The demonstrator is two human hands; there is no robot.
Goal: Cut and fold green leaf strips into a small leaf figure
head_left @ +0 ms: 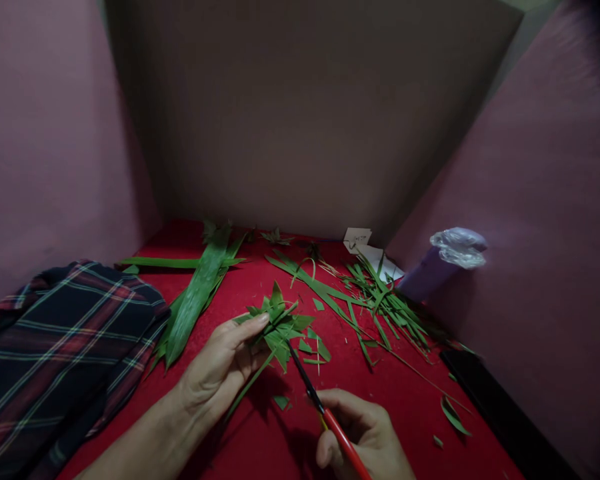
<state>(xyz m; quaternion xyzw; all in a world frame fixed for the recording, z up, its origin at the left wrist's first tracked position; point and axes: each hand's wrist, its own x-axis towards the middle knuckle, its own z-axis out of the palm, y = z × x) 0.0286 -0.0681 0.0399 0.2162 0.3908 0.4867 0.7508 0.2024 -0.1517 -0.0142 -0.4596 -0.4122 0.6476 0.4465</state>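
Pinched between the thumb and fingers of my left hand (225, 353) is a star-shaped piece folded from green leaf strips (277, 323), with pointed tips around it and a long strip trailing down toward me. My right hand (363, 430) is closed around the red handle of a pair of scissors (307, 380). Their dark, narrow blades point up and left, with the tip at the lower edge of the leaf star. Whether the tip cuts into a strip I cannot tell. Small leaf offcuts (323, 350) lie just right of the star.
Wide green leaves (200, 300) lie at the left on the red surface (205, 433), beside plaid cloth (65, 340). A heap of narrow leaf strips (387, 297) spreads at the right. Behind it are white papers (357, 239) and a purple object with clear plastic (457, 247). A black slab (505, 407) lines the right edge.
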